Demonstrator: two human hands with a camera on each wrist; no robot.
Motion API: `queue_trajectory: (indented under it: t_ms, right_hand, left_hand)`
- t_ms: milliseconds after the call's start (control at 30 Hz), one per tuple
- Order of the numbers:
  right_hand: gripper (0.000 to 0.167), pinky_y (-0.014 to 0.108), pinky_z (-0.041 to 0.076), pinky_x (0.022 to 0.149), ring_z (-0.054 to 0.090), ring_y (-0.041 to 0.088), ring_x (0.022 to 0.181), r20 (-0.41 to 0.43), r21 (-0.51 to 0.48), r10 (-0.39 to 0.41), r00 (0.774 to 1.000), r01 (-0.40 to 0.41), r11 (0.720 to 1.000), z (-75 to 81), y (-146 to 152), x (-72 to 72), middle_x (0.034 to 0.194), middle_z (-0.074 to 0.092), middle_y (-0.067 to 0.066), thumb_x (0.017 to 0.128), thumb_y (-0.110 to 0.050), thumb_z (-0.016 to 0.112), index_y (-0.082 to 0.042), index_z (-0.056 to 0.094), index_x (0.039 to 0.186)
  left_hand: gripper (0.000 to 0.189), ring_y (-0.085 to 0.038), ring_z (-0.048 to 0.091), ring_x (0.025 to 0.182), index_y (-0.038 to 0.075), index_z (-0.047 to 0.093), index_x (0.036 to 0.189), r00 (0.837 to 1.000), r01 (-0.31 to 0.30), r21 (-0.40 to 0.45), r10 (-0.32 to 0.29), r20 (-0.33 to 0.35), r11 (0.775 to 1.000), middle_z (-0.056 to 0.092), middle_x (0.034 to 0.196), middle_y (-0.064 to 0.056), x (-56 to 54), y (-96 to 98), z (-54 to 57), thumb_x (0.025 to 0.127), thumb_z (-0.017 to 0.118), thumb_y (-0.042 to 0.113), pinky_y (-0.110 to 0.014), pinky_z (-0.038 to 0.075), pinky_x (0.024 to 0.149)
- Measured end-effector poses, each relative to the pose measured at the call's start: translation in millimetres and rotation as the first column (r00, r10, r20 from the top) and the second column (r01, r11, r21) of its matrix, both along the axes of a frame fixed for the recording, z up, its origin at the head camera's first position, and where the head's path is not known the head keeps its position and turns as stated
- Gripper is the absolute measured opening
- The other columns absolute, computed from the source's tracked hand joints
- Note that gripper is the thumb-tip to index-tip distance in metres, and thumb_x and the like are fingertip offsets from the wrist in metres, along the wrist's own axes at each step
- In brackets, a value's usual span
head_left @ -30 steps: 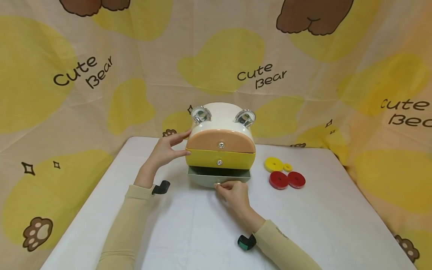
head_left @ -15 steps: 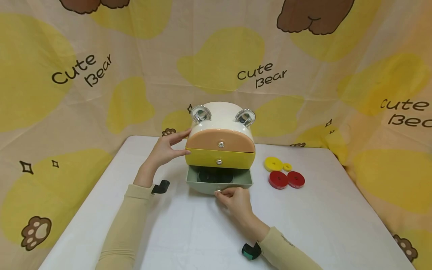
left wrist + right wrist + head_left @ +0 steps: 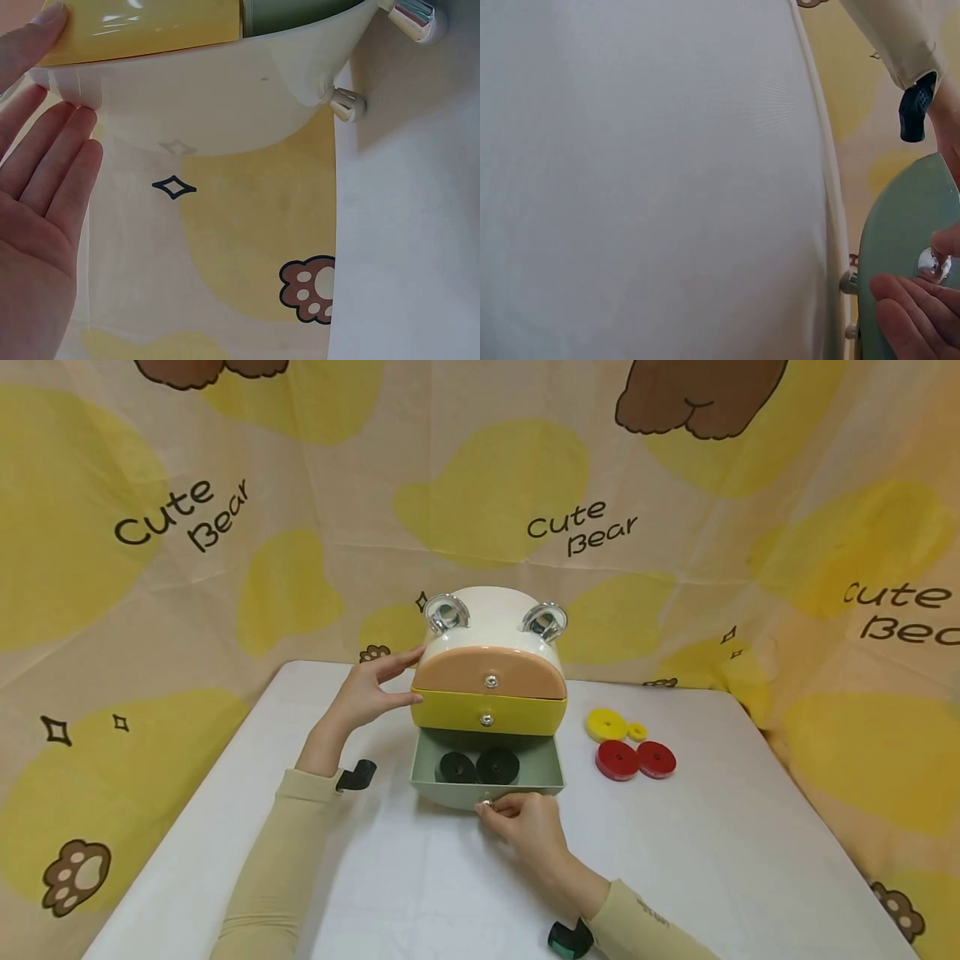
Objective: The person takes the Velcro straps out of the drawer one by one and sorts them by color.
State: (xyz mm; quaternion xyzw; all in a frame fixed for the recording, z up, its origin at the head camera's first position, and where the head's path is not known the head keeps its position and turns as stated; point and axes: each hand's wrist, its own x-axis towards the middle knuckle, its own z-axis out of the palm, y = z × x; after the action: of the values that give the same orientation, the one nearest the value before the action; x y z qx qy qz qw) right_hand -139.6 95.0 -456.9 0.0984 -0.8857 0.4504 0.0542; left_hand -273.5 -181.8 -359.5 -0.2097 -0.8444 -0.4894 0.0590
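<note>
A small cabinet (image 3: pixel 491 614) with a rounded white top and silver ear-like rings has an orange drawer (image 3: pixel 457 672), a yellow drawer (image 3: pixel 446 712) and a pulled-out green drawer (image 3: pixel 450 795). Inside the green drawer lie two black discs (image 3: pixel 498 767). My right hand (image 3: pixel 534 828) pinches the silver knob (image 3: pixel 932 264) of that drawer between thumb and fingers. On the cabinet's left side, my left hand (image 3: pixel 363 697) rests with its fingers extended, the thumb at the edge of the yellow drawer. In the left wrist view the straight fingers (image 3: pixel 56 150) lie along the white side wall.
To the right of the cabinet lie a large yellow disc (image 3: pixel 606 725), a small yellow ring (image 3: pixel 637 732) and two red discs (image 3: pixel 617 761) on the white table (image 3: pixel 720 827). A patterned cloth (image 3: pixel 480 493) hangs behind the table.
My right hand has drawn the green drawer outward, toward me, and the black discs inside have come into sight. My left hand has stayed at the cabinet's side.
</note>
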Motion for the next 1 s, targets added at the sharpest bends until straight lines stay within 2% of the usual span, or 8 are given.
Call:
queue_trajectory:
  t_ms: [133, 267, 300, 367, 533, 767, 833, 1000]
  right_hand:
    - [0.024, 0.017, 0.05, 0.05, 0.058, -0.002, 0.056, -0.03, 0.01, 0.012, 0.999, -0.011, 1.0, 1.3, 0, 5.5, 0.062, 0.068, -0.011, 0.078, -0.039, 0.076, -0.016, 0.076, 0.073]
    - [0.022, 0.015, 0.05, 0.05, 0.058, -0.005, 0.055, -0.073, 0.026, 0.019, 0.997, -0.017, 1.0, 2.7, 0, 9.9, 0.062, 0.068, -0.01, 0.079, -0.037, 0.076, -0.016, 0.076, 0.072]
    - [0.022, 0.015, 0.05, 0.051, 0.058, -0.005, 0.055, -0.081, 0.03, 0.02, 0.997, -0.018, 0.999, 2.9, 0, 10.7, 0.061, 0.068, -0.01, 0.079, -0.037, 0.076, -0.016, 0.076, 0.072]
    - [0.022, 0.014, 0.05, 0.051, 0.058, -0.006, 0.055, -0.098, 0.044, 0.023, 0.995, -0.019, 0.999, 3.1, 0, 12.2, 0.061, 0.068, -0.011, 0.079, -0.036, 0.076, -0.016, 0.075, 0.071]
    - [0.02, 0.013, 0.049, 0.049, 0.056, -0.009, 0.053, -0.136, 0.06, 0.032, 0.99, -0.024, 0.998, 2.0, 0, 15.4, 0.06, 0.068, -0.011, 0.079, -0.035, 0.076, -0.017, 0.075, 0.07]
    - [0.02, 0.01, 0.048, 0.048, 0.057, -0.011, 0.053, -0.197, 0.075, 0.047, 0.979, -0.033, 0.997, -0.3, 1, 18.9, 0.061, 0.069, -0.01, 0.079, -0.034, 0.077, -0.017, 0.075, 0.069]
    - [0.02, 0.008, 0.047, 0.048, 0.057, -0.012, 0.053, -0.215, 0.074, 0.051, 0.975, -0.036, 0.997, -1.2, 1, 19.8, 0.061, 0.069, -0.01, 0.078, -0.034, 0.077, -0.017, 0.075, 0.068]
    - [0.019, 0.007, 0.046, 0.047, 0.057, -0.013, 0.052, -0.229, 0.066, 0.05, 0.972, -0.035, 0.997, -2.2, 1, 21.7, 0.06, 0.069, -0.01, 0.077, -0.032, 0.078, -0.018, 0.075, 0.066]
  left_hand:
    - [0.067, -0.024, 0.048, 0.13, 0.028, 0.053, 0.136, 1.0, -0.005, 0.004, 0.005, 0.014, 1.0, 0.053, 0.139, 0.005, 4.3, 1.7, 4.0, 0.075, 0.081, 0.021, -0.041, 0.038, 0.11]
    - [0.066, -0.029, 0.048, 0.13, 0.016, 0.052, 0.137, 1.0, 0.0, 0.0, -0.001, 0.015, 1.0, 0.053, 0.139, -0.004, 16.1, 5.9, 17.6, 0.077, 0.079, 0.012, -0.043, 0.038, 0.11]
    - [0.066, -0.032, 0.047, 0.13, 0.014, 0.051, 0.138, 1.0, 0.006, -0.004, -0.006, 0.008, 1.0, 0.052, 0.14, -0.005, 15.7, 5.8, 17.8, 0.077, 0.079, 0.012, -0.045, 0.038, 0.109]
    - [0.067, -0.033, 0.047, 0.13, 0.015, 0.051, 0.138, 1.0, 0.015, -0.012, -0.015, -0.002, 1.0, 0.052, 0.14, -0.006, 13.1, 4.1, 14.9, 0.078, 0.079, 0.014, -0.046, 0.038, 0.109]
    - [0.068, -0.03, 0.048, 0.13, 0.026, 0.052, 0.138, 1.0, 0.018, -0.009, -0.019, -0.014, 1.0, 0.051, 0.141, 0.003, 0.5, -1.1, 0.4, 0.076, 0.081, 0.023, -0.045, 0.039, 0.109]
    - [0.065, -0.03, 0.048, 0.129, 0.014, 0.053, 0.137, 1.0, 0.0, -0.014, 0.0, 0.017, 1.0, 0.052, 0.14, -0.005, 24.0, 8.9, 28.0, 0.077, 0.079, 0.011, -0.043, 0.039, 0.109]
    - [0.066, -0.031, 0.048, 0.129, 0.014, 0.052, 0.137, 1.0, 0.001, -0.014, -0.001, 0.014, 1.0, 0.052, 0.14, -0.005, 21.2, 7.9, 25.0, 0.077, 0.079, 0.011, -0.044, 0.039, 0.109]
    - [0.068, -0.026, 0.048, 0.13, 0.026, 0.053, 0.136, 1.0, -0.004, -0.011, 0.004, 0.012, 1.0, 0.053, 0.139, 0.002, 5.1, 2.0, 7.1, 0.075, 0.081, 0.018, -0.041, 0.039, 0.109]
